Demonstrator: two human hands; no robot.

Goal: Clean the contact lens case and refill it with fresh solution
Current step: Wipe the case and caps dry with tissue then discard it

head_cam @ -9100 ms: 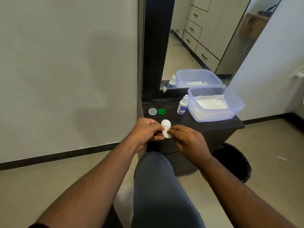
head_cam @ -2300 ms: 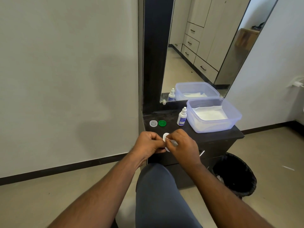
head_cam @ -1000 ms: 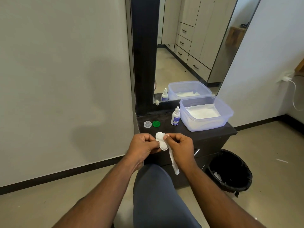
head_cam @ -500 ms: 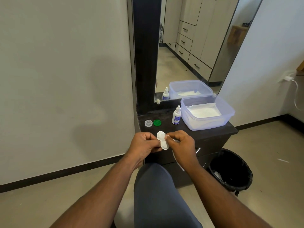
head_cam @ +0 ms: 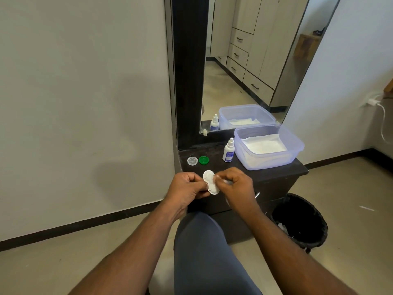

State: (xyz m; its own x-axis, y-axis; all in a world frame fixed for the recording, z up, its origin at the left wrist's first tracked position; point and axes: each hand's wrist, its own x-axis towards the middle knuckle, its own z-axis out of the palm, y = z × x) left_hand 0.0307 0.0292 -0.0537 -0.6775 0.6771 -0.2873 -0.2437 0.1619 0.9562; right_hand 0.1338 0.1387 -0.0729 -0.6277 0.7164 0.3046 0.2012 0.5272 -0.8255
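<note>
My left hand (head_cam: pixel 187 187) pinches the left edge of the white contact lens case (head_cam: pixel 211 185), holding it upright in front of the dark counter (head_cam: pixel 274 173). My right hand (head_cam: pixel 236 185) has its fingers curled round a bunched white tissue (head_cam: pixel 223 181) right beside the case; whether the tissue touches the case is unclear. The case's two caps, a clear one (head_cam: pixel 192 160) and a green one (head_cam: pixel 203 160), lie on the counter behind my hands. A small white solution bottle (head_cam: pixel 228 150) stands upright to the right of the caps.
A translucent plastic tub (head_cam: pixel 297 150) with white tissues inside fills the counter's right half. A mirror (head_cam: pixel 244 60) rises behind it. A black waste bin (head_cam: pixel 302 222) stands on the floor at the right. My knee (head_cam: pixel 204 241) is below the hands.
A second ago the tissue hung down in a long strip from my right hand; now it is gathered into that hand. The case stays pinched in my left hand.
</note>
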